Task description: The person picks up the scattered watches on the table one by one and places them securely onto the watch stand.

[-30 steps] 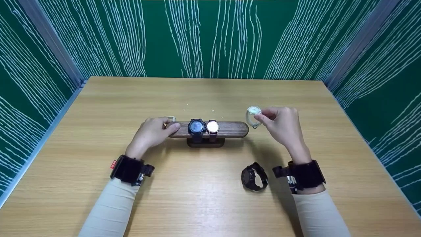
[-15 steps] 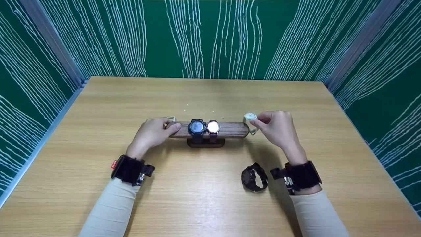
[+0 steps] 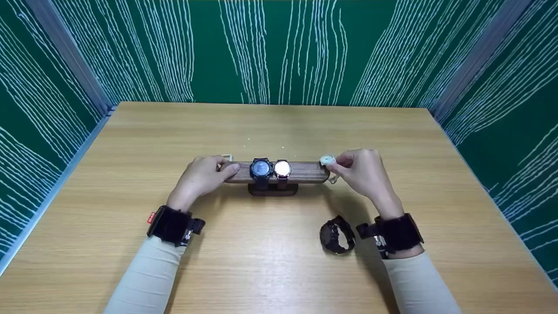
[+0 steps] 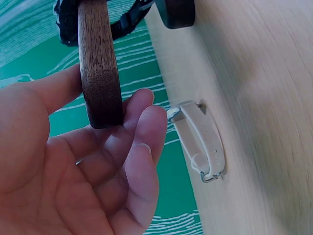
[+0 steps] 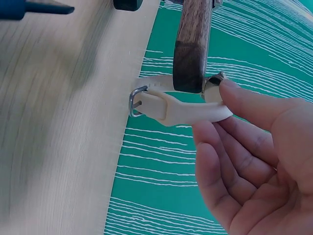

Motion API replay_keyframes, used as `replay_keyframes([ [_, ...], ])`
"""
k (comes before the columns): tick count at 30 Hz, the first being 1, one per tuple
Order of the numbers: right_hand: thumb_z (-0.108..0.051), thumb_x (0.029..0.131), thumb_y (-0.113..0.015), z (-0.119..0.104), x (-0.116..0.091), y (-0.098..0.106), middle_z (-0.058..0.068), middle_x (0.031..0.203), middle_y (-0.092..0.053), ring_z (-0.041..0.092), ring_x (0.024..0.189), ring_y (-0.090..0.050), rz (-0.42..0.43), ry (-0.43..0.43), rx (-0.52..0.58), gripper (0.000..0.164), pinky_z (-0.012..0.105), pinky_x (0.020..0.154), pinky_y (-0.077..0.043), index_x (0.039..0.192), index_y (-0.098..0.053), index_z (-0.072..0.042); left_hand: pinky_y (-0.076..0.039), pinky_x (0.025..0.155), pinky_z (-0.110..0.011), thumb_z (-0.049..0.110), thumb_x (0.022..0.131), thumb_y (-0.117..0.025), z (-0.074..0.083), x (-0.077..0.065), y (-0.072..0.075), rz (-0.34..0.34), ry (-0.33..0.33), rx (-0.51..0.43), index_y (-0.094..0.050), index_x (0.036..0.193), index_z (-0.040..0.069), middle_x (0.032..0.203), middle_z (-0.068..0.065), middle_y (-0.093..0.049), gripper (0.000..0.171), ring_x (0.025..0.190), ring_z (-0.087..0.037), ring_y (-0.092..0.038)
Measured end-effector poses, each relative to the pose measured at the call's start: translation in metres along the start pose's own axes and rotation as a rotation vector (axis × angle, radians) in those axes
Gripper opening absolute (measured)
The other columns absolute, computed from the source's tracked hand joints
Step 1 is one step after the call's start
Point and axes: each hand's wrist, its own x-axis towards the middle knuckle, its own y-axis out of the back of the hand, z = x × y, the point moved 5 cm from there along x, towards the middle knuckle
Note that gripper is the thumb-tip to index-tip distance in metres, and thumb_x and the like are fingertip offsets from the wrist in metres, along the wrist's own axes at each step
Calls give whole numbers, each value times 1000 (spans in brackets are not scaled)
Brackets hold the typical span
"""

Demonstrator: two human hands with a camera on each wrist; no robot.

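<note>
The left hand (image 3: 201, 175) grips the left end of a wooden bar (image 3: 305, 172). A dark watch (image 3: 260, 168) and a gold-rimmed watch (image 3: 282, 168) circle its middle; bare bar beyond leaves room. At the right tip, the right hand (image 3: 364, 171) pinches a white watch (image 3: 327, 160), apparently at the threading-on step; a level slide inward seems called for. Open table (image 3: 462, 218) lies rightward.

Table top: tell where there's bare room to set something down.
Bare: the table between the sleeves, left of the loose black watch, and its far strip along the green backdrop. Crowded: the watch stand, flanked by left hand and right hand.
</note>
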Motion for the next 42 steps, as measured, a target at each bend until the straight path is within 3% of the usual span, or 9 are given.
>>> replay_keyframes([
  [13,-18,94,-83,-1,-1,-5,4,80,-80,15,65,-68,-45,21,-17,12,31,62,-49,88,-85,-8,-36,66,-35,50,107,-59,0,-1,1,2,-18,4,-63,90,14,73,2,-43,39,68,-18,-44],
  [23,-20,95,-81,-5,-5,-9,3,75,-78,14,59,-64,-114,-4,-52,16,32,60,-50,83,-83,-10,-36,66,-36,51,107,-58,0,-1,1,-12,7,4,-70,98,17,70,5,-41,37,67,-18,-44],
  [31,-20,95,-81,-13,-7,-10,0,66,-72,14,53,-55,-111,44,-129,24,32,58,-45,73,-78,-11,-38,68,-36,51,107,-58,-1,0,0,-12,14,1,-67,94,17,71,4,-43,37,68,-18,-45],
  [42,-21,96,-79,-18,-9,-14,-1,63,-67,14,51,-50,-130,21,-154,28,30,52,-41,71,-74,-10,-39,69,-36,53,107,-58,-2,0,0,-17,15,7,-65,94,16,73,2,-44,39,70,-19,-47],
])
